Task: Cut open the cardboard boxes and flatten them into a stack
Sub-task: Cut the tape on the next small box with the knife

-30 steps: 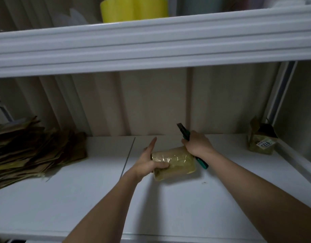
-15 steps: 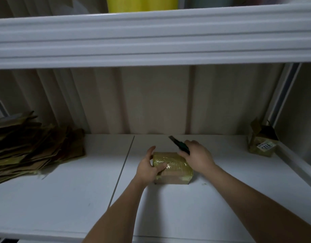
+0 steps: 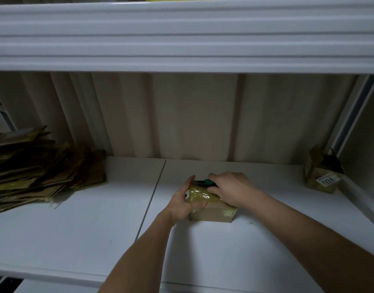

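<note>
A small cardboard box (image 3: pixel 211 211) wrapped in yellowish tape sits on the white shelf (image 3: pixel 76 229), near its middle. My left hand (image 3: pixel 183 200) grips the box's left end, thumb across its top. My right hand (image 3: pixel 230 190) holds a green-handled utility knife (image 3: pixel 207 182) low over the box's far top edge; the blade tip is hidden. A stack of flattened cardboard (image 3: pixel 34 170) lies at the shelf's left end.
Another taped box (image 3: pixel 323 174) with torn-open flaps and a numbered label stands at the far right, against the shelf's side rail. A white shelf board (image 3: pixel 182 37) runs overhead. A ribbed beige wall closes the back.
The box was lifted and tilted between my hands a second ago; it now rests flat on the shelf. The knife came down from pointing upward to lying across the box's far edge.
</note>
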